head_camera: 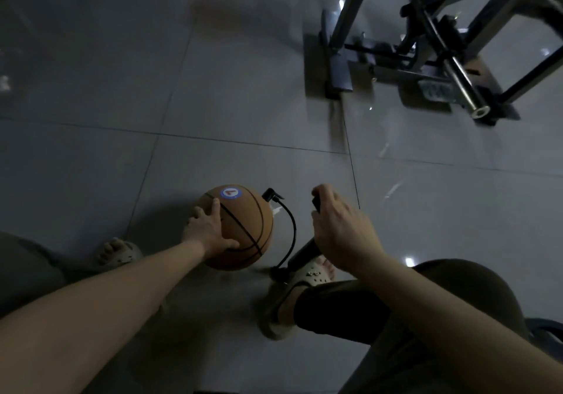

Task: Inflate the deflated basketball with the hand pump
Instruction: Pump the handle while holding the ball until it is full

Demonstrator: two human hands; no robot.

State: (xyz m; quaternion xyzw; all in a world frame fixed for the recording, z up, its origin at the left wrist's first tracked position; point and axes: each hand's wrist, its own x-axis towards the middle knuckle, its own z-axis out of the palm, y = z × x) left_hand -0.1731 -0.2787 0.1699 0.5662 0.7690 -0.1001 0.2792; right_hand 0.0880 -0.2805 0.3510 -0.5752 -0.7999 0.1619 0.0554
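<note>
An orange basketball (pixel 246 220) with black seams and a round blue-and-white sticker rests on the grey tiled floor. My left hand (pixel 207 229) lies flat on its near left side, fingers spread. A black hose (pixel 291 232) curves from a black connector (pixel 271 196) at the ball's upper right down to the foot of a black hand pump (pixel 301 253). The pump stands tilted beside my right foot. My right hand (pixel 341 229) is closed around the pump's black handle (pixel 316 203); most of the handle is hidden under the fingers.
My feet in pale perforated clogs (pixel 313 275) flank the ball and pump, the left one (pixel 118 252) beside my wrist. A black metal frame with bars and base plates (pixel 426 52) occupies the far right. Glossy floor tiles (pixel 152 89) stretch ahead and to the left.
</note>
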